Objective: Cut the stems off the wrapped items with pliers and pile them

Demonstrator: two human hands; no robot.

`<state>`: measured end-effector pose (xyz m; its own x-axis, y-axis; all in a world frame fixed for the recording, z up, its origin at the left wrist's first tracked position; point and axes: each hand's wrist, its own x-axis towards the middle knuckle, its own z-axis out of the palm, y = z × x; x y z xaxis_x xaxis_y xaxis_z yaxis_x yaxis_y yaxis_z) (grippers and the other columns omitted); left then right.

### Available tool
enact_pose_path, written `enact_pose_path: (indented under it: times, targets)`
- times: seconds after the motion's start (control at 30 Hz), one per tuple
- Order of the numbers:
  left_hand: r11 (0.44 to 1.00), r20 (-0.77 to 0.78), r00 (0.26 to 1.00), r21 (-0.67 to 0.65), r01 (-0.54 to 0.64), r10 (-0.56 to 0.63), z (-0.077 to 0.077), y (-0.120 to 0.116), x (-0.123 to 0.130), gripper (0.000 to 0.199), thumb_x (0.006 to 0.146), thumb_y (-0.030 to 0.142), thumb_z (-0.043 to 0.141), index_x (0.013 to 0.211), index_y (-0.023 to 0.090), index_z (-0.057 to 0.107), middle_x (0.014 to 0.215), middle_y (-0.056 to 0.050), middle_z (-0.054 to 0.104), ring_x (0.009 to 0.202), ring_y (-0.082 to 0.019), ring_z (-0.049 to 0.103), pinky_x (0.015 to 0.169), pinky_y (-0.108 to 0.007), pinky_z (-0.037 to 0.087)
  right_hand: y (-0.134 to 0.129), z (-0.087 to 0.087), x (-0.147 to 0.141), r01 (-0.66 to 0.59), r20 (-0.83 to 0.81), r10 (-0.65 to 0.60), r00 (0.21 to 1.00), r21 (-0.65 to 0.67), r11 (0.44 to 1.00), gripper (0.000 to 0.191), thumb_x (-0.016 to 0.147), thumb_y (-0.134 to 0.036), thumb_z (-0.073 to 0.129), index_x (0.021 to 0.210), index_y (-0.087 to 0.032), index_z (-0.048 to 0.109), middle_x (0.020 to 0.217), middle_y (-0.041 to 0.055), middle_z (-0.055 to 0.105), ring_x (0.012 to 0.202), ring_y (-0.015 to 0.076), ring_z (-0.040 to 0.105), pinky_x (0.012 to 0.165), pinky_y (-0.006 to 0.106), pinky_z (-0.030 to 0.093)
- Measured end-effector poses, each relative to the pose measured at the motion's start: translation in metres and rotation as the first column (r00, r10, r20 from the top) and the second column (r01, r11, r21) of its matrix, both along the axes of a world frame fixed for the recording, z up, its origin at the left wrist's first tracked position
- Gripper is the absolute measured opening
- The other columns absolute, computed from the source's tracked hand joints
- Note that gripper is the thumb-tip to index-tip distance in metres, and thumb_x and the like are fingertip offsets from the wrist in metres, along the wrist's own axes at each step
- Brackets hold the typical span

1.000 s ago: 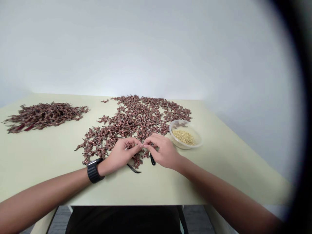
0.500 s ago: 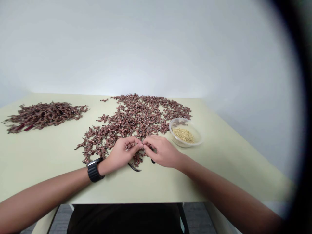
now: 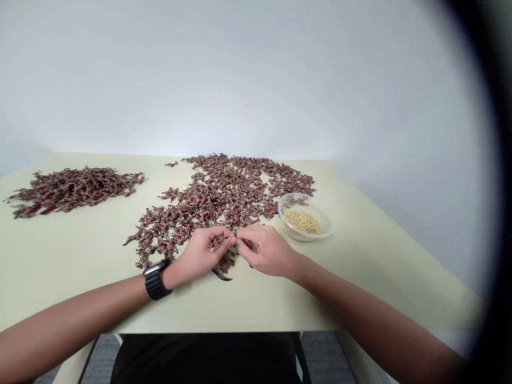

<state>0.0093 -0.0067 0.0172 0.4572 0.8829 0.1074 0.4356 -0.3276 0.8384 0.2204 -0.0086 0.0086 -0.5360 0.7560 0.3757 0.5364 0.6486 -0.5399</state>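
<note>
The left hand (image 3: 200,252) and right hand (image 3: 269,250) meet fingertip to fingertip, each with thumb and forefinger pinched together; what they pinch is too small and hidden to tell. One black smartwatch (image 3: 155,280) is on the left wrist. Beneath the left hand, one thin black curved object (image 3: 221,276) sticks out toward the near edge. Around and beyond the hands, small brown figures (image 3: 228,192) spread in one broad scatter, too many and too tangled to count, with one lone figure (image 3: 172,164) at its far left. Just right of the scatter stands one clear plastic bowl (image 3: 328,234), partly filled with countless tiny gold-coloured pieces (image 3: 301,221). Well apart at left lies one denser brown heap (image 3: 80,188), two dark red strips (image 3: 48,209) showing at its near side, all on one pale yellow-green table (image 3: 80,266).
</note>
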Motion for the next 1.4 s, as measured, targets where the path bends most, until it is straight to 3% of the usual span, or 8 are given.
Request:
enact_pose_path:
  times: [0.2,0.33,0.53,0.63,0.9,1.17,1.3,1.4]
  targets:
    - [0.978,0.236,0.972,-0.205,0.031,0.019,-0.004,0.001,0.000,0.034,0.100,0.050,0.055,0.095,0.017,0.064,0.076,0.000,0.058,0.066,-0.011,0.052,0.062,-0.023,0.042,-0.001,0.005,0.000,0.039,-0.059,-0.039,0.998,-0.005,0.999,0.026,0.094,-0.019,0.054,0.068,-0.020,0.052,0.063,-0.0026,0.049,0.062,0.0129,0.044,0.062,0.029,0.033]
    - [0.961,0.425,0.903,-0.269,0.060,0.063,-0.007,0.007,0.000,0.035,0.103,0.051,0.050,0.100,0.018,0.062,0.068,0.003,0.047,0.061,-0.010,0.042,0.057,-0.022,0.037,-0.001,0.010,-0.001,0.004,-0.182,-0.029,0.983,-0.135,0.991,0.021,0.093,-0.018,0.057,0.073,-0.020,0.064,0.071,-0.0005,0.060,0.066,0.0133,0.051,0.061,0.027,0.038]
    - [0.964,0.456,0.889,-0.217,0.156,-0.041,-0.003,0.007,-0.001,0.034,0.103,0.048,0.050,0.110,0.020,0.069,0.126,-0.009,0.061,0.118,-0.022,0.057,0.098,-0.030,0.047,-0.009,0.013,-0.009,-0.242,-0.372,0.062,0.926,-0.462,0.853,0.018,0.094,-0.025,0.061,0.081,-0.019,0.072,0.087,0.0024,0.067,0.066,0.0120,0.062,0.055,0.023,0.051]
    - [0.937,0.449,0.890,-0.269,0.221,-0.081,-0.003,0.001,0.000,0.040,0.102,0.053,0.051,0.123,0.023,0.066,0.137,-0.010,0.057,0.122,-0.023,0.058,0.097,-0.031,0.050,-0.016,0.012,-0.017,-0.312,-0.410,0.092,0.908,-0.511,0.801,0.018,0.094,-0.026,0.062,0.082,-0.019,0.073,0.088,0.0024,0.067,0.065,0.0113,0.062,0.056,0.023,0.054]
    - [0.873,0.463,0.882,-0.390,0.293,-0.089,-0.001,-0.005,0.002,0.054,0.101,0.061,0.046,0.142,0.025,0.048,0.107,-0.007,0.065,0.091,-0.017,0.065,0.074,-0.026,0.051,-0.020,0.013,-0.024,-0.251,-0.352,0.123,0.928,-0.347,0.904,0.017,0.093,-0.017,0.062,0.079,-0.019,0.074,0.095,0.0032,0.071,0.071,0.0118,0.060,0.058,0.024,0.046]
    - [0.884,0.475,0.870,-0.341,0.321,-0.133,0.002,-0.005,0.002,0.049,0.103,0.056,0.047,0.142,0.026,0.046,0.135,-0.013,0.057,0.090,-0.016,0.067,0.075,-0.029,0.054,-0.016,0.008,-0.024,-0.255,-0.411,0.081,0.908,-0.388,0.886,0.019,0.095,-0.020,0.060,0.078,-0.019,0.068,0.079,0.0005,0.066,0.065,0.0114,0.059,0.058,0.023,0.050]
    - [0.902,0.472,0.870,-0.299,0.311,-0.144,0.000,-0.003,0.002,0.052,0.103,0.049,0.053,0.146,0.023,0.042,0.106,-0.008,0.067,0.083,-0.017,0.067,0.073,-0.029,0.054,-0.011,0.007,-0.019,-0.218,-0.485,-0.014,0.875,-0.420,0.881,0.026,0.098,-0.028,0.059,0.074,-0.019,0.065,0.080,0.0012,0.062,0.067,0.0121,0.062,0.059,0.025,0.056]
    - [0.947,0.423,0.901,-0.238,0.214,-0.097,-0.006,0.002,0.001,0.048,0.101,0.047,0.057,0.138,0.017,0.054,0.095,-0.006,0.068,0.086,-0.018,0.067,0.077,-0.030,0.057,-0.005,0.003,-0.016,-0.184,-0.540,-0.089,0.837,-0.431,0.884,0.025,0.098,-0.032,0.060,0.078,-0.019,0.069,0.084,0.0023,0.060,0.068,0.0132,0.062,0.056,0.026,0.058]
